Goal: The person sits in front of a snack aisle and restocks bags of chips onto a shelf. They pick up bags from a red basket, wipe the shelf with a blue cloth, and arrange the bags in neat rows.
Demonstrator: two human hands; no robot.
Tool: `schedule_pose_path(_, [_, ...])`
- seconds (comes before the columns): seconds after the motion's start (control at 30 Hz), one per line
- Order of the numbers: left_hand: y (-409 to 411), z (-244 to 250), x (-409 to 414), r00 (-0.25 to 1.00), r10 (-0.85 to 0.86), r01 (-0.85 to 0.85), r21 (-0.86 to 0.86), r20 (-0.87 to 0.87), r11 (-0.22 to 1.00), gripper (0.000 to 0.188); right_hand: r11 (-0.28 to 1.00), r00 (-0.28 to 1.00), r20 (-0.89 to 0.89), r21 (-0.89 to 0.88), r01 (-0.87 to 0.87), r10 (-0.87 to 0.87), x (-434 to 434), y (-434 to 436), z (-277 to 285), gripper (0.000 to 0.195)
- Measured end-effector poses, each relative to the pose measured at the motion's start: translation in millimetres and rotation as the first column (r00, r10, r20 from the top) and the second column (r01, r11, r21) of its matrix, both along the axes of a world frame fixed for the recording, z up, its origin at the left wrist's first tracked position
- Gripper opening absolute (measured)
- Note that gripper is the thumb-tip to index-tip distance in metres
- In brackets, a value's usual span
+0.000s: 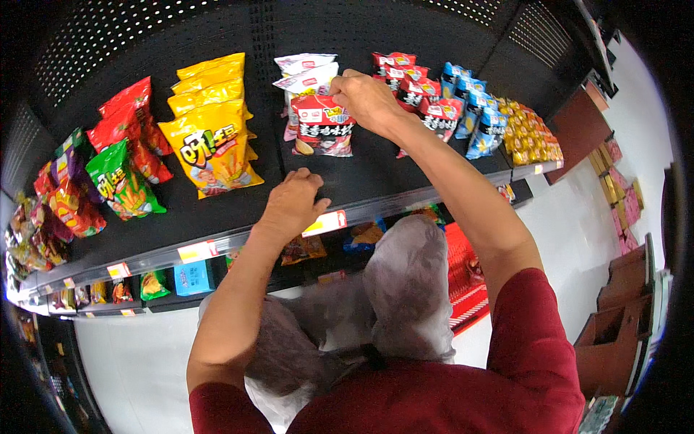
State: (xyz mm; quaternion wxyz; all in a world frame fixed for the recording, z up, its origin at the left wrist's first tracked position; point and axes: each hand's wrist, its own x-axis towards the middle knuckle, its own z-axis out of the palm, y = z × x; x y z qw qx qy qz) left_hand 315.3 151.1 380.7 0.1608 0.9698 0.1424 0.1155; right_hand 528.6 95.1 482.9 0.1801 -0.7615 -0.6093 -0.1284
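My right hand [364, 102] pinches the upper right corner of a red-and-white snack bag [323, 130]. That bag stands upright on the black shelf [358, 176], in front of a short row of white snack bags [317, 80]. Near the shelf's front edge is my left hand [295, 198], its fingers loosely bent and the thumb apart, with nothing in it. To its left, yellow snack bags [214, 146] stand in a row. Other red snack bags [442, 114] are lined up to the right of my right hand, partly behind my forearm.
Blue bags [486, 127] and gold-wrapped items [534, 135] fill the shelf's right end. Green [124, 179] and red bags [122, 127] stand at left. Price tags [325, 223] line the front rail. Below, a red basket [467, 293] sits beside my knee [409, 271].
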Motion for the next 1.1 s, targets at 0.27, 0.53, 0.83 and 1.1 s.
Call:
schedule_pose_path(0.27, [9.1,-16.5,-5.7,0.994,-0.065,0.060,0.064,0.084,0.996,0.042,0.971,0.998,0.063,0.240,-0.002,-0.014,14.2,-158.1,29.1,0.013])
schedule_pose_path(0.53, [-6.7,-8.3,13.7,0.998,-0.054,0.055,0.042,-0.010,0.998,0.038,0.874,0.873,-0.185,0.107,0.475,-0.452,46.0,-387.8,-44.6,0.011])
schedule_pose_path(0.83, [-4.1,-11.5,20.3,0.999,-0.035,0.033,0.058,0.027,0.998,0.031,0.518,0.469,-0.254,-0.181,0.836,-0.846,75.8,-514.5,-258.1,0.013])
schedule_pose_path(1.1, [-13.1,-3.7,26.8,1.000,0.010,-0.010,0.046,0.002,0.999,0.031,0.297,0.245,-0.205,-0.286,0.911,-0.948,103.8,-541.8,-360.1,0.023])
